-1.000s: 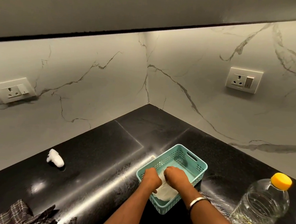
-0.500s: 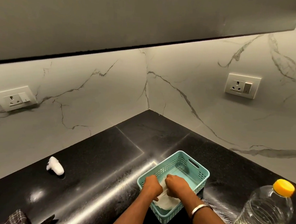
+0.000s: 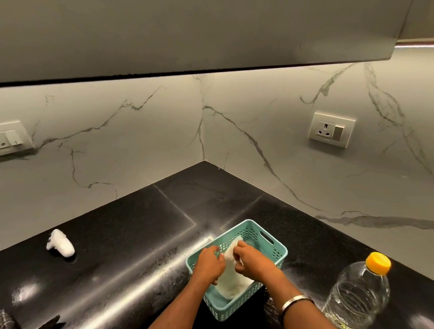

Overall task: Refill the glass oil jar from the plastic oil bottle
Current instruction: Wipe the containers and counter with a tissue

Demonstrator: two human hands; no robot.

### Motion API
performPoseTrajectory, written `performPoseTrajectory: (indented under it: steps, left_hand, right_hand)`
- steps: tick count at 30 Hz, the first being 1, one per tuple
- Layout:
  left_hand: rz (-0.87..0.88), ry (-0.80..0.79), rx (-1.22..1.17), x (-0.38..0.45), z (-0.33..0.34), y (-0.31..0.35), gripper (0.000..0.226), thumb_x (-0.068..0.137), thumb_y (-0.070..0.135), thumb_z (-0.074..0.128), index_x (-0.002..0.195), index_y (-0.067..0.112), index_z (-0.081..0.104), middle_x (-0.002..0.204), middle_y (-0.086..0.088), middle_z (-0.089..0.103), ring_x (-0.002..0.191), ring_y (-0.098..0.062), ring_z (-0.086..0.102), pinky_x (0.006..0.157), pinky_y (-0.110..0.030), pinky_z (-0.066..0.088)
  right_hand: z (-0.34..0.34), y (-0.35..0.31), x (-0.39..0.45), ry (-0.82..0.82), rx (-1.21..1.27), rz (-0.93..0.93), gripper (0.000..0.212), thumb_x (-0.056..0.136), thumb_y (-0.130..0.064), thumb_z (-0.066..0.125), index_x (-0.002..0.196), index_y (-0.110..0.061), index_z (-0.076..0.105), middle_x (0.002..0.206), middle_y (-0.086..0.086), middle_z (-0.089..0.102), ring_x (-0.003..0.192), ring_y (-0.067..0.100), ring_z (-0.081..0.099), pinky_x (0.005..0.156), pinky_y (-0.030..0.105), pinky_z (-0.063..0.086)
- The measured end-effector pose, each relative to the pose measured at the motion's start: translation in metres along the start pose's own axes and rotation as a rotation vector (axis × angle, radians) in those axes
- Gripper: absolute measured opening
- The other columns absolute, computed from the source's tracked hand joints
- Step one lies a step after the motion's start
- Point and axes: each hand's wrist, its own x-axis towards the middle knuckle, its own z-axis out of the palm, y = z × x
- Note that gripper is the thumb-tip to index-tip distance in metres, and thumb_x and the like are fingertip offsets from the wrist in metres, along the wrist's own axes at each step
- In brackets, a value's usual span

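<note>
- Plastic oil bottle (image 3: pixel 358 300) upright on the black counter (image 3: pixel 128 235) at the right edge of view, yellow cap (image 3: pixel 379 263) on, a shallow layer of pale oil at the bottom.
- Well apart from both hands, just right of the right forearm and its metal bangle (image 3: pixel 294 302).
- Glass oil jar not to be seen anywhere in this view.
- Left of the bottle, a teal perforated basket (image 3: pixel 269 241) set cornerwise on the counter, a handle slot in its far wall.
- Inside the basket, a white cloth or paper (image 3: pixel 232 283); material impossible to tell.
- Left hand (image 3: pixel 209 265) down over the basket's near-left rim, fingers curled and pressed together against the white sheet's left edge.
- Right hand (image 3: pixel 252 263) inside the basket, fingertips bunched in a pinch on the sheet's upper edge, that corner lifted toward the far wall.
- Farther left on the counter, well apart from the basket, a small white lumpy object (image 3: pixel 60 243) lying alone.
- At the bottom-left corner, a dark checked cloth (image 3: pixel 2 320), partly cut off by the frame.
- Behind, marble-veined backsplash meeting in a corner, one socket plate (image 3: pixel 332 130) on the right wall, another (image 3: pixel 3 139) on the left.
- Above, the grey underside of a wall cabinet (image 3: pixel 194 29).
</note>
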Motion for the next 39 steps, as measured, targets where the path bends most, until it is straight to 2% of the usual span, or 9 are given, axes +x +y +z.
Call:
performPoseTrajectory:
  steps: [2,4,6,9,12,17,27,34,39]
  left_hand:
    - [0.056,0.014,0.007,0.003,0.0,0.0,0.023,0.093,0.034,0.053,0.103,0.019,0.067,0.084,-0.001,0.064,0.056,-0.016,0.059,0.051,-0.028,0.053]
    - [0.089,-0.002,0.009,0.007,0.001,-0.003,0.015,0.087,0.031,0.065,0.086,0.018,0.071,0.073,0.002,0.063,0.064,-0.014,0.058,0.067,-0.03,0.054]
    - [0.084,-0.056,-0.012,0.009,0.002,-0.006,0.009,0.083,0.026,0.07,0.078,0.018,0.069,0.066,0.005,0.061,0.06,-0.011,0.056,0.068,-0.03,0.054]
    - [0.073,-0.087,-0.038,0.009,0.001,-0.005,0.015,0.083,0.023,0.072,0.069,0.023,0.064,0.061,0.009,0.059,0.052,-0.004,0.051,0.059,-0.025,0.051]
    - [0.074,-0.073,-0.015,0.009,0.002,-0.003,0.018,0.084,0.024,0.071,0.068,0.025,0.061,0.069,0.006,0.063,0.06,-0.005,0.055,0.055,-0.019,0.044]
    - [0.091,-0.077,0.004,0.011,0.003,-0.006,0.017,0.086,0.023,0.07,0.072,0.024,0.061,0.079,0.003,0.064,0.07,-0.008,0.057,0.06,-0.019,0.044]
    - [0.072,-0.028,0.029,0.007,0.001,-0.005,0.01,0.089,0.025,0.065,0.081,0.019,0.064,0.078,0.004,0.062,0.072,-0.011,0.056,0.062,-0.02,0.04]
    - [0.01,0.018,-0.032,0.008,-0.002,-0.001,0.037,0.094,0.034,0.049,0.066,0.012,0.058,0.054,-0.001,0.053,0.044,-0.018,0.052,0.057,-0.032,0.053]
    - [0.034,-0.018,-0.017,0.011,-0.003,0.012,0.043,0.094,0.036,0.054,0.057,0.019,0.042,0.047,0.004,0.045,0.035,-0.012,0.048,0.045,-0.02,0.036]
  right_hand:
    - [0.002,0.002,-0.002,0.007,0.029,0.016,0.015,0.085,-0.012,0.053,0.097,-0.004,0.055,0.11,0.01,0.046,0.08,0.019,0.043,0.074,0.031,0.037]
    - [0.002,0.001,-0.004,0.005,0.068,0.038,0.013,0.085,-0.012,0.053,0.097,-0.006,0.054,0.109,0.01,0.046,0.082,0.016,0.041,0.077,0.03,0.036]
    - [0.002,0.0,-0.003,0.006,0.119,0.083,0.004,0.085,-0.012,0.051,0.086,-0.015,0.049,0.1,0.006,0.045,0.083,0.016,0.043,0.078,0.03,0.038]
    - [0.004,-0.001,0.002,0.078,0.232,0.225,0.02,0.085,-0.015,0.05,0.07,-0.023,0.039,0.092,0.007,0.055,0.087,0.023,0.053,0.075,0.029,0.04]
    - [0.005,-0.001,0.006,0.211,0.336,0.389,0.007,0.088,-0.017,0.052,0.086,-0.017,0.045,0.102,0.012,0.062,0.098,0.028,0.057,0.077,0.03,0.04]
    - [0.009,0.005,0.01,0.283,0.359,0.365,0.026,0.085,-0.014,0.063,0.108,-0.016,0.051,0.116,0.002,0.05,0.108,0.02,0.052,0.092,0.031,0.042]
    - [0.006,0.002,0.012,0.328,0.302,0.329,0.015,0.084,-0.013,0.067,0.079,-0.022,0.057,0.085,-0.005,0.058,0.083,0.013,0.057,0.074,0.022,0.042]
    - [0.001,0.008,0.002,0.166,0.306,0.232,0.013,0.083,-0.012,0.063,0.082,-0.022,0.054,0.093,0.002,0.065,0.078,0.017,0.061,0.073,0.028,0.049]
    - [-0.002,0.006,-0.005,0.106,0.318,0.185,0.011,0.085,-0.013,0.056,0.084,-0.022,0.05,0.097,0.005,0.065,0.078,0.018,0.061,0.068,0.024,0.045]
